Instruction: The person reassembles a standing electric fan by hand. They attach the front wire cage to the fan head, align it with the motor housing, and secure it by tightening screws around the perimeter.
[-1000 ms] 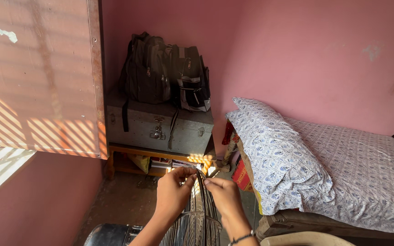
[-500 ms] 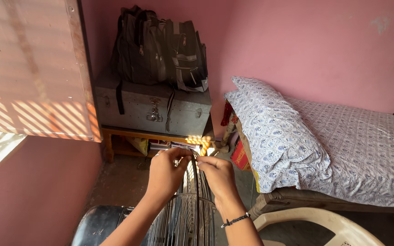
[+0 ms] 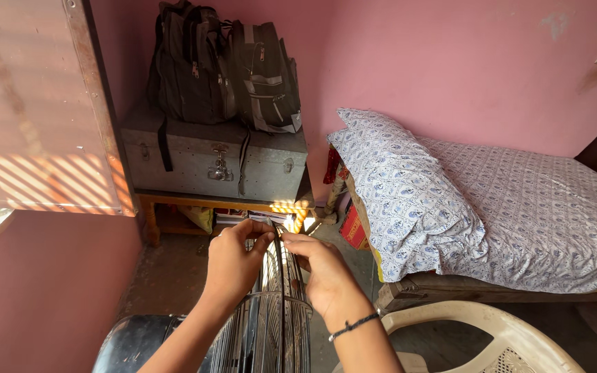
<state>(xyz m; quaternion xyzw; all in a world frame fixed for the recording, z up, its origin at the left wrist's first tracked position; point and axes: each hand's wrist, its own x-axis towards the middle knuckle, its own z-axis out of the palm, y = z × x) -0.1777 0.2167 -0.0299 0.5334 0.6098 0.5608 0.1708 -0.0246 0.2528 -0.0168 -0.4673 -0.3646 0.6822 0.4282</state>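
Your two hands meet at the top rim of a wire fan guard (image 3: 271, 311), a round metal cage seen edge-on, low in the centre of the scene, its rim running straight away from you so that its long axis points from near to far. Your left hand (image 3: 233, 261) sits on the left face of the guard, thumb and fingers curled in and pinching at the top of the rim; your right hand (image 3: 323, 273), with a dark cord bracelet (image 3: 354, 323) on the wrist, presses against the right face, fingers drawn together toward the same spot, though whether they actually grip a wire or a clip there cannot be told. The two sets of fingertips lie almost touching across the rim, neither hand clearly nearer, with the guard dropping away below and toward you. Near left of it shows a dark rounded fan part (image 3: 133, 342); near right, a cream plastic chair (image 3: 492, 331). Farther off, a grey metal trunk (image 3: 202, 162) rests on a low wooden bench (image 3: 222, 204), with two dark backpacks (image 3: 222, 65) on top, against a pink wall (image 3: 450, 62). To the right stands a bed (image 3: 540, 200) with a patterned blue-and-white pillow (image 3: 402, 186).
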